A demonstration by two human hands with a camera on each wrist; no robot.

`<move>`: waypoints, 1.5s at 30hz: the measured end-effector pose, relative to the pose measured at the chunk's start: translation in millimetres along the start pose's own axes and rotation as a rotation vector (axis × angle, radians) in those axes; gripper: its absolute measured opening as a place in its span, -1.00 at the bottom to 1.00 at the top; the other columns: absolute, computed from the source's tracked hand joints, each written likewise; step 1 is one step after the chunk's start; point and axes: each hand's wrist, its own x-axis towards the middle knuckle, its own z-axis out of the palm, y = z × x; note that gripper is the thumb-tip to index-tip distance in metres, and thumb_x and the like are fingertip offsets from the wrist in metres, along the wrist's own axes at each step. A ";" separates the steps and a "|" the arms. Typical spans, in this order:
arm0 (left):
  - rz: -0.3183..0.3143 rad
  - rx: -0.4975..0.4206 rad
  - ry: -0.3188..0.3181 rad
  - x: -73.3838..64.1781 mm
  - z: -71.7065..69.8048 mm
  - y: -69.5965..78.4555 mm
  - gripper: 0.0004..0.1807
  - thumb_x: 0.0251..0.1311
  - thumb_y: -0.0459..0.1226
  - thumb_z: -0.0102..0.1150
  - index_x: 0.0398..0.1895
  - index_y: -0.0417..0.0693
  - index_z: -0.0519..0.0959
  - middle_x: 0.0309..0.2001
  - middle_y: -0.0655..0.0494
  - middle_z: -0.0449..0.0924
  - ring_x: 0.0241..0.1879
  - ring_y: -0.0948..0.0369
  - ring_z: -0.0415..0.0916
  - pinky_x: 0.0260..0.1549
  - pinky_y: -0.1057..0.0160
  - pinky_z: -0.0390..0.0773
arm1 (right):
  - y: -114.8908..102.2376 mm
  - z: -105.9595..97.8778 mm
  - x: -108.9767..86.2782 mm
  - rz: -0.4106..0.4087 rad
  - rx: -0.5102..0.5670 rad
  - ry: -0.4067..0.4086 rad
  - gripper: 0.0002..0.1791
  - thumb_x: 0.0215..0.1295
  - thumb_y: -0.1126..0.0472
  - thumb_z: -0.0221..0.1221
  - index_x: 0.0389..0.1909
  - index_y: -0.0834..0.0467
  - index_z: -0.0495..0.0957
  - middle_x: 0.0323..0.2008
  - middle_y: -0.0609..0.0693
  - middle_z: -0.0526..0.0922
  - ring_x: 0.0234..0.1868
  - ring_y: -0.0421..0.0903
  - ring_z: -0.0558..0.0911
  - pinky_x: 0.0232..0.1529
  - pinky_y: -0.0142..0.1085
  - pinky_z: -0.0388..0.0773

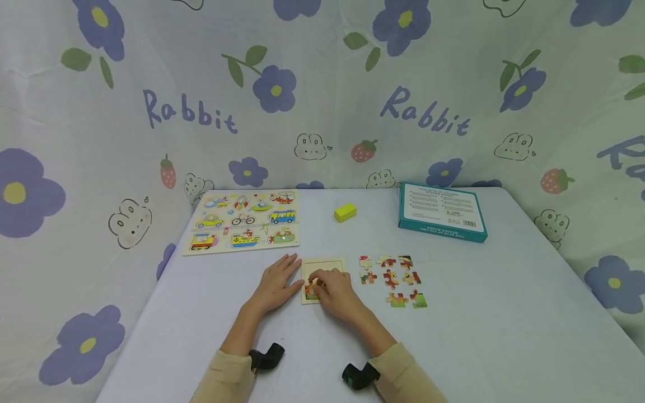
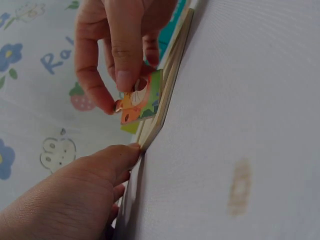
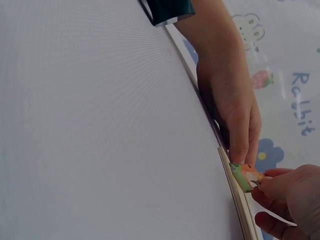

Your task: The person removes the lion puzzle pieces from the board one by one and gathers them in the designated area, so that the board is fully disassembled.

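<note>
My right hand (image 1: 336, 292) pinches a jigsaw puzzle piece (image 2: 149, 100) between thumb and fingers. The piece, printed in orange and green, is tilted over the near left corner of a small wooden puzzle tray (image 1: 323, 260). Flat on the table, my left hand (image 1: 274, 284) has its fingers extended, with thumb and fingertips at the tray's left edge. In the left wrist view the left thumb (image 2: 120, 155) touches that edge. Several loose jigsaw pieces (image 1: 390, 279) lie in rows right of the tray. My right hand hides part of the tray's inside.
A wooden board with vehicle pictures (image 1: 232, 224) lies at the back left. Behind the tray is a yellow block (image 1: 345, 212). A teal box (image 1: 443, 211) lies at the back right. A patterned curtain (image 1: 327, 112) hangs behind the white table (image 1: 504, 336).
</note>
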 end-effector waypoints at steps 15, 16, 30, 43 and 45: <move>-0.015 0.019 -0.026 0.6 -0.6 0.7 -0.38 0.21 -0.06 0.08 0.30 -0.12 0.28 0.36 -0.02 0.12 0.36 0.02 -0.05 0.20 -0.14 0.01 | 5.7 -17.3 -7.8 0.066 0.028 0.036 -0.84 0.16 0.30 0.18 -0.23 0.05 0.57 -0.48 -0.20 0.56 -0.39 -0.21 0.45 -0.31 -0.21 0.23; -0.016 0.020 -0.030 0.5 -0.9 0.8 -0.38 0.21 -0.06 0.08 0.30 -0.12 0.28 0.36 -0.02 0.12 0.36 0.02 -0.05 0.20 -0.14 0.01 | 7.0 -18.7 -8.8 0.072 0.029 0.037 -0.83 0.16 0.30 0.18 -0.23 0.05 0.57 -0.48 -0.21 0.56 -0.39 -0.22 0.46 -0.31 -0.21 0.24; -0.003 0.012 -0.030 0.6 -2.0 1.5 -0.38 0.23 -0.06 0.06 0.30 -0.13 0.27 0.35 -0.05 0.12 0.36 0.00 -0.05 0.20 -0.15 0.01 | 28.6 -43.0 -26.4 0.123 0.016 0.060 -0.84 0.14 0.36 0.19 -0.27 0.09 0.58 -0.51 -0.18 0.53 -0.42 -0.20 0.47 -0.31 -0.26 0.37; -0.019 0.008 -0.045 1.5 -2.2 0.9 -0.37 0.23 -0.04 0.04 0.32 -0.12 0.25 0.36 -0.04 0.10 0.37 0.01 -0.07 0.21 -0.13 0.00 | 44.6 -60.4 -49.5 0.195 -0.019 0.107 -0.81 0.08 0.39 0.20 -0.29 0.08 0.60 -0.50 -0.20 0.52 -0.45 -0.24 0.45 -0.38 -0.31 0.41; -0.020 0.007 -0.044 1.3 -1.8 0.2 -0.37 0.23 -0.04 0.04 0.32 -0.11 0.25 0.36 -0.04 0.10 0.37 0.01 -0.07 0.21 -0.13 0.00 | 47.0 -62.5 -53.2 0.208 -0.011 0.108 -0.81 0.09 0.39 0.20 -0.29 0.07 0.60 -0.49 -0.20 0.53 -0.44 -0.25 0.45 -0.38 -0.32 0.43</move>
